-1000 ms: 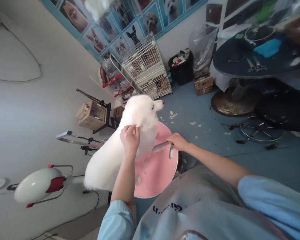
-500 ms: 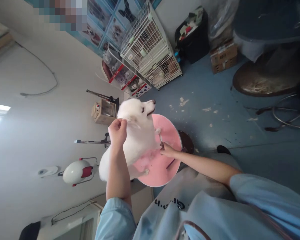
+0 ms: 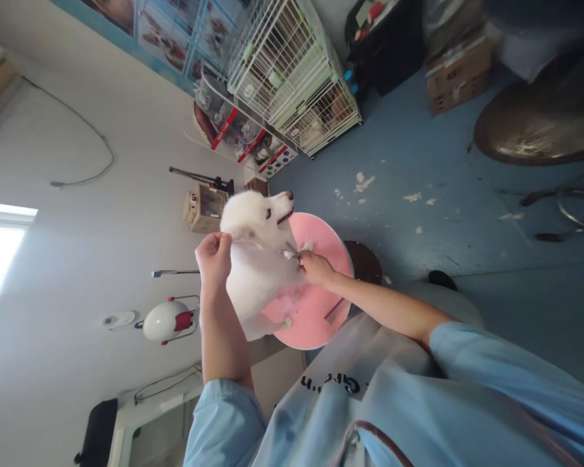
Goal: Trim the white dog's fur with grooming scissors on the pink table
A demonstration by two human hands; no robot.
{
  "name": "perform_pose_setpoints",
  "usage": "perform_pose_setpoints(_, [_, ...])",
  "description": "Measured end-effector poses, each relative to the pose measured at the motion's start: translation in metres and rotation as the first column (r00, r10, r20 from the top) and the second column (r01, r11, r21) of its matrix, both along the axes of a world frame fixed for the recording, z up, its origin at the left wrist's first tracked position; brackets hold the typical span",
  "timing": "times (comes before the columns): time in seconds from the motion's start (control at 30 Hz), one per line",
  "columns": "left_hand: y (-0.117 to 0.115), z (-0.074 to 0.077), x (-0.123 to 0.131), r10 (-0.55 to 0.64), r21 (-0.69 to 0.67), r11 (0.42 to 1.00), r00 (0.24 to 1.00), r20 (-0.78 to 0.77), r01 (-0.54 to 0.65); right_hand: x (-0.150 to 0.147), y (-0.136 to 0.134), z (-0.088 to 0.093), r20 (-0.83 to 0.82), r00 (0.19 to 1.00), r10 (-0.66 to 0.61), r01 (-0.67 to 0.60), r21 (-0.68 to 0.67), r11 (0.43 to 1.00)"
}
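Head camera: the white dog (image 3: 260, 275) is facing picture-right on the pink counter (image 3: 318, 318). The left hand (image 3: 214, 257) is pinching at its ear (image 3: 244, 234), fingers narrowed; the right hand (image 3: 316, 267) is gripping scissors (image 3: 291, 250), whose long axis is running from those fingers towards the dog's neck (image 3: 271, 248).

Pet grooming salon, by the look of it. White fluffy dog (image 3: 260, 275) up on a small round pink grooming table (image 3: 311, 332), comb (image 3: 334, 311) lying near the rim. Stacked wire pet cages (image 3: 299, 107) by the wall, poster (image 3: 191, 34) of dog photos above. Pale clumps, probably cut fur (image 3: 365, 182), scattered over the blue floor (image 3: 389, 149).
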State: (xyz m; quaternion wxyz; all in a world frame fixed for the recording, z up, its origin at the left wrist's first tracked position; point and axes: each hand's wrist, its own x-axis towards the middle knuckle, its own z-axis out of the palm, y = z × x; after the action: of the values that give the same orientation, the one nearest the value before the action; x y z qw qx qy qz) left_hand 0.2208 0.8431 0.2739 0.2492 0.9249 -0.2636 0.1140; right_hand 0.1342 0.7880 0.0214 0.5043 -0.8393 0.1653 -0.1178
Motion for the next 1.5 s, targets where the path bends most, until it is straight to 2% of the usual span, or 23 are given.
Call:
perform_pose_setpoints(0.1, [0.000, 0.000, 0.003, 0.006, -0.006, 1.000, 1.000, -0.013, -0.006, 0.003, -0.005, 0.002, 0.035, 0.999, -0.002, 0.004, -0.051, 0.999])
perform_pose_setpoints(0.23, [0.001, 0.002, 0.007, -0.009, -0.015, 1.000, 1.000, -0.008, 0.009, 0.009, -0.011, 0.003, 0.005, 0.998, 0.057, -0.057, 0.003, 0.998])
perform_pose_setpoints(0.37, [0.003, 0.004, 0.008, -0.009, -0.014, 1.000, 1.000, 0.023, 0.009, 0.010, -0.014, 0.004, 0.038, 0.997, 0.069, -0.067, -0.031, 0.997])
perform_pose_setpoints(0.47, [0.005, 0.005, 0.010, -0.019, -0.012, 1.000, 1.000, 0.024, 0.019, 0.008, -0.018, 0.004, 0.009, 0.995, 0.102, -0.102, 0.033, 0.994])
perform_pose_setpoints(0.53, [0.007, 0.004, 0.012, -0.029, -0.010, 1.000, 0.999, 0.016, 0.029, 0.008, -0.021, 0.003, 0.045, 0.990, 0.136, -0.139, 0.067, 0.988])
perform_pose_setpoints(0.63, [0.009, 0.003, 0.013, -0.030, -0.026, 0.999, 0.999, 0.014, 0.030, 0.008, -0.025, 0.002, 0.095, 0.983, 0.158, -0.166, 0.080, 0.983])
perform_pose_setpoints(0.73, [0.008, 0.003, 0.013, -0.024, -0.042, 0.999, 1.000, 0.017, 0.024, 0.009, -0.028, 0.003, 0.021, 0.984, 0.174, -0.176, 0.106, 0.979])
perform_pose_setpoints(0.87, [0.005, 0.004, 0.012, -0.023, -0.048, 0.999, 1.000, 0.011, 0.023, 0.004, -0.027, 0.009, 0.028, 0.985, 0.171, -0.173, 0.105, 0.979])
perform_pose_setpoints(0.97, [0.004, 0.002, 0.014, -0.028, -0.069, 0.997, 0.999, -0.021, 0.026, 0.001, -0.022, 0.016, -0.046, 0.995, 0.093, -0.090, 0.064, 0.994])
perform_pose_setpoints(1.13, [0.001, 0.000, 0.019, -0.034, -0.073, 0.997, 0.999, -0.030, 0.032, -0.002, -0.013, 0.033, -0.050, 0.998, -0.036, 0.028, -0.157, 0.987])
perform_pose_setpoints(1.27, [-0.002, 0.000, 0.020, -0.049, -0.071, 0.996, 0.998, -0.048, 0.046, -0.010, -0.010, 0.046, -0.129, 0.991, -0.026, 0.001, -0.194, 0.981])
perform_pose_setpoints(1.4, [-0.006, 0.002, 0.020, -0.080, -0.074, 0.994, 0.995, -0.051, 0.077, -0.016, -0.011, 0.060, -0.098, 0.994, -0.054, 0.026, -0.270, 0.962])
perform_pose_setpoints(1.5, [-0.009, 0.004, 0.020, -0.109, -0.053, 0.993, 0.993, -0.045, 0.107, -0.018, -0.014, 0.071, -0.137, 0.990, -0.043, 0.006, -0.261, 0.965])
